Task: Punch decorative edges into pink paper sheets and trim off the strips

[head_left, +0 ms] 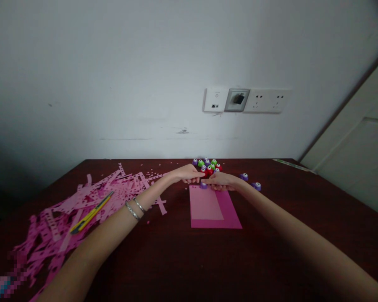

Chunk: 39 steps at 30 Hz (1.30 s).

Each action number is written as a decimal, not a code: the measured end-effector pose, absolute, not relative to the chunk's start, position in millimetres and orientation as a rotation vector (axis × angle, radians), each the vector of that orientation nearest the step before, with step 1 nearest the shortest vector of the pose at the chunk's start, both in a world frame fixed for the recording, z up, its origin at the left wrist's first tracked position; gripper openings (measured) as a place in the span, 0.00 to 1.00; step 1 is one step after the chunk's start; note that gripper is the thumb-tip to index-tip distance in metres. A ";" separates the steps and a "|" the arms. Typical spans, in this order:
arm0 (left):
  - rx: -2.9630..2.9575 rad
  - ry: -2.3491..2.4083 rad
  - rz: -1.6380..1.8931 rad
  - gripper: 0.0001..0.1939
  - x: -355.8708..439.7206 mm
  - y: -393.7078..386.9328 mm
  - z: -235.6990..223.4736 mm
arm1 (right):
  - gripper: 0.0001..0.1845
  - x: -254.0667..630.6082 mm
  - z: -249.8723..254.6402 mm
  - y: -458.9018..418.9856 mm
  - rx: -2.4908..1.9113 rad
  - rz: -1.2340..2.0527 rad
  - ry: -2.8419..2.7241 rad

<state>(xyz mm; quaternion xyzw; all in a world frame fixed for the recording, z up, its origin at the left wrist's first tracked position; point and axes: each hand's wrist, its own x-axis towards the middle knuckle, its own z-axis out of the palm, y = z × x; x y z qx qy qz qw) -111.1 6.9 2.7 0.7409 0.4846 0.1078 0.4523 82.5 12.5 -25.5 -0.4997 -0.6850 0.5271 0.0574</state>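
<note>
A purple craft punch (203,185) sits at the far left corner of a light pink sheet (208,205), which lies over a larger magenta sheet (232,214). My right hand (221,180) reaches in from the right, its index finger on the punch and its other fingers bent. From the left comes my left hand (189,173), just beyond the sheet's far edge. Its index finger stretches toward the punch while the others hang loosely bent; I see nothing held in it. A few small dark marks show on the pink sheet beside the punch.
Several purple, green and red craft punches (207,162) cluster behind my hands. Two purple punches (256,186) lie to the right. On the left, pink paper strips (122,188) heap up under a yellow utility knife (93,212). A wall with sockets (267,101) bounds the dark table.
</note>
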 end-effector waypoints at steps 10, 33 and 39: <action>1.779 1.073 -0.170 0.25 -101.1 33.0 -3.6 | 0.23 74.2 -10.5 23.4 -1.632 1.786 -2.180; 1.812 1.192 -0.040 0.23 -95.4 22.4 -2.5 | 0.23 70.6 -18.3 4.5 -1.631 1.217 -2.349; 2.194 1.428 0.402 0.20 -94.7 -13.6 7.3 | 0.23 76.0 -38.0 1.9 -1.416 1.136 -2.090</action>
